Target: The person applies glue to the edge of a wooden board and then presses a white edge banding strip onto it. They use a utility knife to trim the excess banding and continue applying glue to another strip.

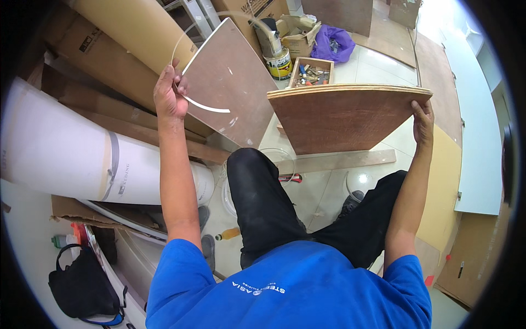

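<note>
My left hand (171, 93) is raised at the left, its fingers closed on a thin white edging strip (209, 107). The strip's short end curves out to the right, and a thin pale loop arcs above the hand. On the right, my right hand (423, 122) grips the upper right corner of a brown plywood panel (339, 122). The panel stands tilted on the floor in front of my knees, its layered edge facing up. Behind the strip, another board (235, 77) with a white edge leans against the stacked materials.
A wooden tray (298, 80) of small tools, a paint can (278, 64) and a purple bag (332, 44) stand beyond the panel. Between my legs lie a red cutter knife (290, 178) and a wooden plank (345, 161). A bottle (228, 234) lies near my left leg; white rolls (71, 145) flank me.
</note>
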A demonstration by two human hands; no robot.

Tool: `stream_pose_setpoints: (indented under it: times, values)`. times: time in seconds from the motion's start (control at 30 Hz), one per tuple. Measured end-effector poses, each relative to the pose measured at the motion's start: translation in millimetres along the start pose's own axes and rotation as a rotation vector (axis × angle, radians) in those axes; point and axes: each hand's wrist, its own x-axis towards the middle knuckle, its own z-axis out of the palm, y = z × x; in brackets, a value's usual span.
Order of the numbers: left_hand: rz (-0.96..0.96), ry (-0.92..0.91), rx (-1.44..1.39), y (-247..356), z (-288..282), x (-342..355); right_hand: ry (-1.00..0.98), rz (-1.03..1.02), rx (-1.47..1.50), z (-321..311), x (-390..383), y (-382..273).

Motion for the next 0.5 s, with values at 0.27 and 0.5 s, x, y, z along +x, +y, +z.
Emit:
stream_pose_setpoints:
  times: [0.27,0.5]
  values:
    - [-0.014,0.079,0.001,22,11,-6,0.065,-0.128,-0.341,1,-20,-4]
    - [0.111,-0.018,-0.011,35,-11,-43,0.045,0.06,-0.195,-19,-52,-8]
